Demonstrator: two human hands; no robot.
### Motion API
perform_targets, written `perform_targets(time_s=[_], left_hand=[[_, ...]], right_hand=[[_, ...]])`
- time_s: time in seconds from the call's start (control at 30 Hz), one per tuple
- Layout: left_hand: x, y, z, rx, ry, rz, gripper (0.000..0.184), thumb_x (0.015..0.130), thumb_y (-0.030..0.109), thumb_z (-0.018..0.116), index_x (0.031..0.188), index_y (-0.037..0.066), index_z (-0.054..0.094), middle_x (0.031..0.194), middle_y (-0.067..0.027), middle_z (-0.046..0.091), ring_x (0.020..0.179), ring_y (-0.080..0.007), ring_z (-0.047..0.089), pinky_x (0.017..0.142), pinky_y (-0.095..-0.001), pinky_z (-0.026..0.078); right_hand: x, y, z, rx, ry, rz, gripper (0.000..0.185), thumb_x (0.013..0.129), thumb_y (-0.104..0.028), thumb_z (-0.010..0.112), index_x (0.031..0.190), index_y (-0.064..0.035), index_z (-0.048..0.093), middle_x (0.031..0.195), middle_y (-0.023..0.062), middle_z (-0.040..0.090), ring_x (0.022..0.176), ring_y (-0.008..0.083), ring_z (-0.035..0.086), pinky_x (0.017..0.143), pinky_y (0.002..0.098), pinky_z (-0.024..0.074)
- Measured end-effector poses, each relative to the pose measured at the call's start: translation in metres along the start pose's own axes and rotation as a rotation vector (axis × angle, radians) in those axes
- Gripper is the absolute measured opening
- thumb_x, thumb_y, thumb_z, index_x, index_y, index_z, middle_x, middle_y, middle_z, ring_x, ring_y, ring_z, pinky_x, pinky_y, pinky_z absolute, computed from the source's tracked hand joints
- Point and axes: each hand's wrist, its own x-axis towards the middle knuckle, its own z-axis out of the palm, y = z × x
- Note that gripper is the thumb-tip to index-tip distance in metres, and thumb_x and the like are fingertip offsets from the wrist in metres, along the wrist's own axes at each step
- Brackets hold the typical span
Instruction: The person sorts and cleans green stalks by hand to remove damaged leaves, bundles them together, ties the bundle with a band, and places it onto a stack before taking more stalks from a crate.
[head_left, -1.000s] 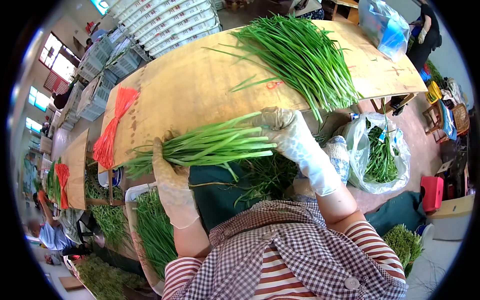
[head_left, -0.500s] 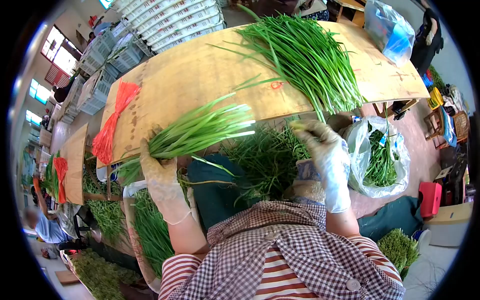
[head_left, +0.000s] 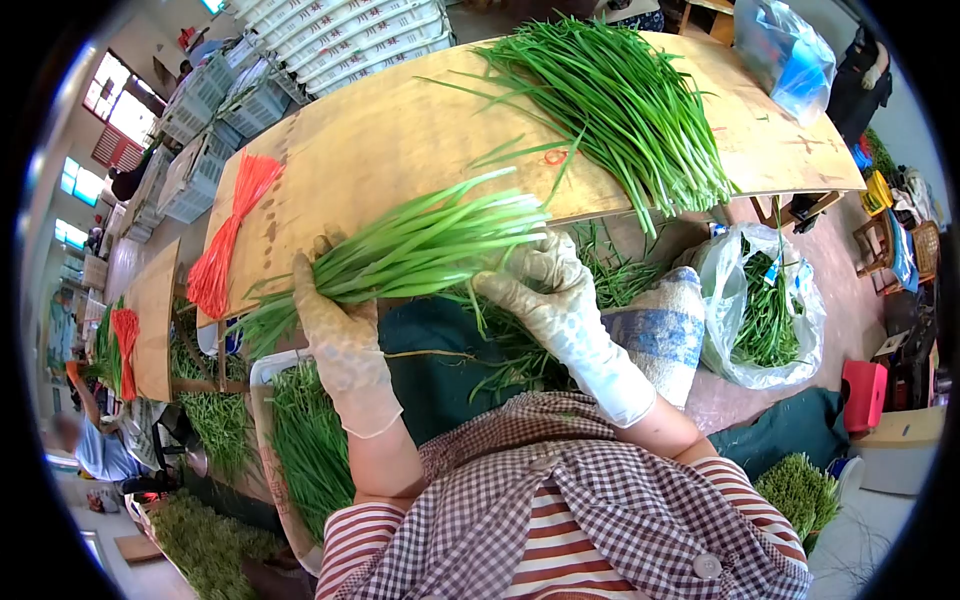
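A bunch of garlic chives (head_left: 430, 235) lies across my gloved left hand (head_left: 340, 310), whose fingers are wrapped round its leafy part. The pale stem ends point right, slightly blurred. At those ends is my gloved right hand (head_left: 535, 280), thumb and fingers closing on some stems; its exact grip is partly hidden. Below the hands, loose green chives (head_left: 520, 345) hang over a dark green cloth (head_left: 430, 350). On the wooden table (head_left: 370, 130) ahead rests a large pile of chives (head_left: 620, 110).
Red ties (head_left: 235, 235) lie at the table's left end. A clear bag of greens (head_left: 765, 310) stands on the right, and a blue-white plastic bag (head_left: 785, 60) sits at the far right. A crate of chives (head_left: 310, 440) is at lower left. Stacked white crates (head_left: 350, 40) stand behind.
My right hand has moved left and inward from beside the bunch to its stem ends. The bunch in my left hand has shifted slightly right.
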Motion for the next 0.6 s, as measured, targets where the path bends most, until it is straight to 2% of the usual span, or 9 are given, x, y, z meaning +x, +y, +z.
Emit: perform_targets(time_s=[0.03, 0.13, 0.17, 0.27, 0.3, 0.4, 0.43, 0.53, 0.6], left_hand=[[0.000, -0.001, 0.000, -0.005, 0.001, -0.010, 0.031, 0.098, 0.028, 0.044, 0.115, 0.006, 0.057, 0.113, -0.0117, 0.064, 0.106, -0.0279, 0.061, 0.089, -0.0502, 0.052], [-0.001, -0.004, 0.002, -0.041, -0.067, -0.016, 0.028, 0.095, 0.033, 0.052, 0.102, 0.006, 0.058, 0.104, -0.0101, 0.066, 0.095, -0.0207, 0.065, 0.084, -0.0436, 0.056], [-0.003, -0.005, 0.004, -0.002, -0.066, 0.009, 0.029, 0.094, 0.033, 0.052, 0.102, 0.006, 0.058, 0.103, -0.0095, 0.066, 0.095, -0.0206, 0.065, 0.084, -0.0438, 0.056], [-0.010, -0.007, 0.011, 0.064, -0.048, 0.069, 0.030, 0.093, 0.035, 0.054, 0.101, 0.007, 0.057, 0.101, -0.0073, 0.065, 0.094, -0.0205, 0.064, 0.084, -0.0455, 0.056], [-0.007, -0.007, 0.013, 0.049, -0.033, 0.081, 0.030, 0.093, 0.036, 0.055, 0.101, 0.007, 0.057, 0.099, -0.0063, 0.065, 0.093, -0.0206, 0.064, 0.085, -0.0467, 0.055], [-0.005, -0.003, 0.016, 0.009, -0.061, 0.119, 0.030, 0.092, 0.036, 0.058, 0.100, 0.007, 0.056, 0.094, -0.0038, 0.064, 0.093, -0.0209, 0.064, 0.088, -0.0503, 0.053], [-0.005, -0.002, 0.017, -0.004, -0.083, 0.134, 0.029, 0.091, 0.035, 0.058, 0.100, 0.007, 0.055, 0.092, -0.0031, 0.063, 0.093, -0.0209, 0.063, 0.089, -0.0514, 0.052], [-0.002, 0.001, 0.013, -0.026, -0.155, 0.126, 0.028, 0.091, 0.033, 0.060, 0.099, 0.007, 0.055, 0.092, -0.0032, 0.063, 0.092, -0.0209, 0.063, 0.092, -0.0538, 0.049], [-0.004, -0.002, 0.014, -0.049, -0.196, 0.132, 0.026, 0.090, 0.031, 0.061, 0.097, 0.007, 0.056, 0.090, -0.0031, 0.063, 0.091, -0.0207, 0.063, 0.094, -0.0534, 0.048]], right_hand=[[0.000, 0.000, 0.000, 0.086, -0.038, 0.064, 0.027, 0.066, -0.020, 0.083, 0.090, -0.0093, 0.074, 0.096, 0.0073, 0.064, 0.093, 0.0234, 0.056, 0.083, 0.0352, 0.0443], [-0.003, 0.005, -0.008, 0.316, -0.115, 0.334, 0.030, 0.067, -0.018, 0.084, 0.093, -0.0093, 0.074, 0.109, 0.0091, 0.063, 0.103, 0.0218, 0.054, 0.091, 0.0336, 0.0425], [-0.003, 0.011, -0.007, 0.268, -0.096, 0.242, 0.029, 0.067, -0.016, 0.083, 0.093, -0.0086, 0.074, 0.106, 0.0101, 0.064, 0.104, 0.0216, 0.056, 0.092, 0.0340, 0.0434], [0.010, -0.016, -0.021, 0.219, -0.314, 0.389, 0.029, 0.067, -0.016, 0.083, 0.094, -0.0082, 0.073, 0.101, 0.0108, 0.067, 0.104, 0.0224, 0.058, 0.093, 0.0337, 0.0442], [0.011, -0.025, -0.023, 0.381, -0.301, 0.498, 0.030, 0.069, -0.015, 0.082, 0.096, -0.0063, 0.073, 0.098, 0.0095, 0.068, 0.100, 0.0195, 0.061, 0.090, 0.0317, 0.0464], [0.008, 0.007, -0.023, 0.070, -0.444, 0.169, 0.031, 0.072, -0.017, 0.079, 0.099, -0.0041, 0.071, 0.103, 0.0077, 0.068, 0.097, 0.0151, 0.061, 0.088, 0.0291, 0.0475], [0.005, 0.008, -0.025, 0.051, -0.456, 0.142, 0.031, 0.077, -0.021, 0.077, 0.102, -0.0024, 0.070, 0.107, 0.0069, 0.068, 0.095, 0.0120, 0.061, 0.087, 0.0285, 0.0480], [-0.001, 0.005, -0.027, 0.302, -0.462, 0.602, 0.032, 0.080, -0.025, 0.075, 0.103, -0.0031, 0.070, 0.107, 0.0074, 0.068, 0.096, 0.0121, 0.060, 0.088, 0.0292, 0.0475], [-0.004, 0.010, -0.024, 0.330, -0.505, 0.627, 0.032, 0.081, -0.024, 0.074, 0.105, -0.0036, 0.070, 0.106, 0.0073, 0.068, 0.096, 0.0119, 0.060, 0.088, 0.0287, 0.0476]])
